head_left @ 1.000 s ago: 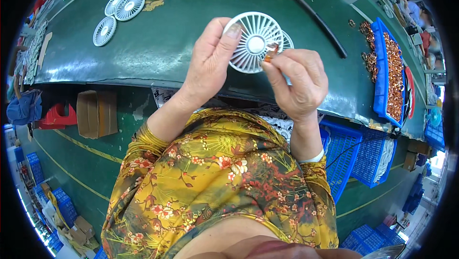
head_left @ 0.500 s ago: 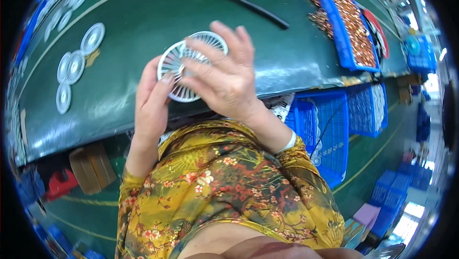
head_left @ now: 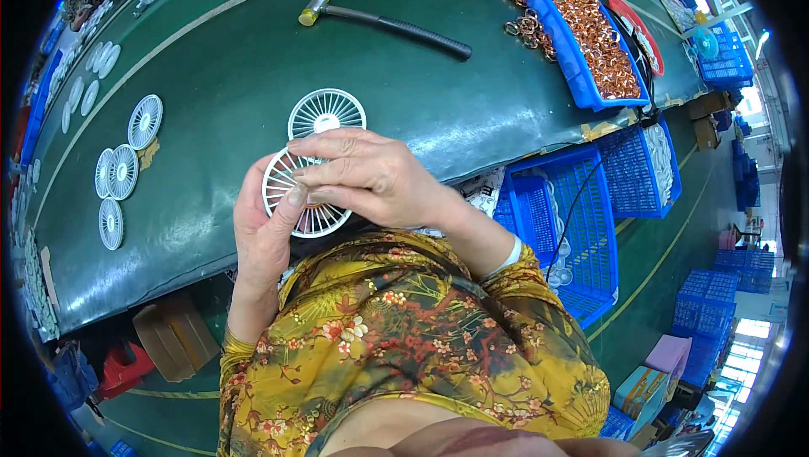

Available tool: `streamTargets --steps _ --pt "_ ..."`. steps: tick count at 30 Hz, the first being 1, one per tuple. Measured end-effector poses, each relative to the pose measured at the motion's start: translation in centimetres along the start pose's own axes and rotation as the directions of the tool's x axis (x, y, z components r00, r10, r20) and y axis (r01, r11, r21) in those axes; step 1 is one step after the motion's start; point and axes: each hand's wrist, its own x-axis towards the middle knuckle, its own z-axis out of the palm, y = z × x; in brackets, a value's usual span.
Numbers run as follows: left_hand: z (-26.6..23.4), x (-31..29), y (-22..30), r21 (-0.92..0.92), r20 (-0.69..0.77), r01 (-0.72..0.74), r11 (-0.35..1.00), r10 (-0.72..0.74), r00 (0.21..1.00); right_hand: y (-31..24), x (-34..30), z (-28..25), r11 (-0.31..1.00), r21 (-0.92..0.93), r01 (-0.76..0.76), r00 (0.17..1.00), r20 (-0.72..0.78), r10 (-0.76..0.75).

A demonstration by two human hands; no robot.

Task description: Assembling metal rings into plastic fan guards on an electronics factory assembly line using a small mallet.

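Observation:
A white spoked wheel (head_left: 324, 224) is gripped by my left hand (head_left: 263, 225), its thumb on the near face and the fingers behind the rim. My right hand (head_left: 371, 177) is laid over the same wheel, with fingers together and their tips close to the hub. The right hand hides much of the wheel's upper part, and whatever may sit under those fingertips cannot be made out. Just beyond, a second white spoked wheel (head_left: 326, 122) lies on the green table (head_left: 227, 61), partly behind the right hand.
A yellow-headed hammer (head_left: 389, 24) lies farther back. At the right, a blue tray (head_left: 558, 40) is heaped with copper-coloured rings, several loose beside it. More white wheels (head_left: 122, 172) lie at the left. Below the table edge are blue baskets (head_left: 584, 229) and a cardboard box (head_left: 174, 339).
My right hand, raised and blurred before, has come down onto the wheel with its fingers closed together. The second wheel shows more clearly beyond the hands. The whole view has shifted.

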Motion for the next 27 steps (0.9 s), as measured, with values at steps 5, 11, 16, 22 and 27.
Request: streamTargets --steps 5,11,16,22,27 --pt "-0.3 -0.4 0.9 0.275 -0.091 -0.184 0.944 0.216 0.972 2.8 1.7 -7.3 0.957 -0.046 -0.286 0.952 -0.13 0.278" --pt "0.6 0.4 0.3 0.156 -0.126 -0.084 0.984 0.105 0.986 1.8 4.4 -8.1 0.905 -0.41 0.112 0.991 -0.026 -0.134" --pt "1.8 0.5 0.1 -0.017 -0.119 -0.031 0.999 0.029 0.992 0.6 2.6 -1.1 0.936 -0.279 0.216 0.976 0.067 -0.205" --pt "1.0 0.3 -0.2 -0.193 -0.069 0.073 0.978 -0.088 0.994 0.6 1.5 0.0 0.943 -0.319 0.09 0.992 -0.058 -0.115" --pt "1.2 -0.7 0.5 -0.239 0.096 0.15 0.959 -0.131 0.987 0.5 1.7 -1.9 0.98 -0.032 0.199 0.952 0.245 -0.185"
